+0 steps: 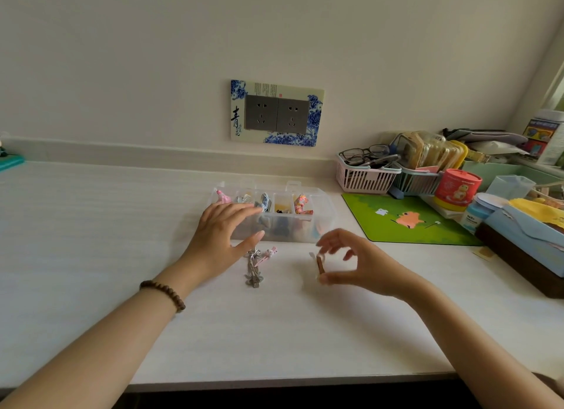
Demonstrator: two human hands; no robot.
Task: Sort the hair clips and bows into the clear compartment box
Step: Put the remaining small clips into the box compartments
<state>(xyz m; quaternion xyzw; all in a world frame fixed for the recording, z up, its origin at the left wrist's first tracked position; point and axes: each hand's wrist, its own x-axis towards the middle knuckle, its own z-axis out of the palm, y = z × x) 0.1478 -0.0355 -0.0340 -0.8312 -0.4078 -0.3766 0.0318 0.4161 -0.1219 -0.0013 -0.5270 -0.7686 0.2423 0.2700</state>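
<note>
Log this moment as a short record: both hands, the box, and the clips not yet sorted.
left hand: fingers straight, at the front left of the clear box; contact unclear
right hand: pinches a brown clip in front of the box
box: top open, clips and bows in its compartments
unsorted: silver clips and pink bunny clip, on the table in front of the box

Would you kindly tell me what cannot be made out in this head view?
1. Head view: clear compartment box, near row's contents hidden by its cloudy wall and the left hand.
2. Head view: small clip pinched in the right hand, blurred, so its type is unclear.
3. Head view: silver clips on the table, overlapping and too small to count.
</note>
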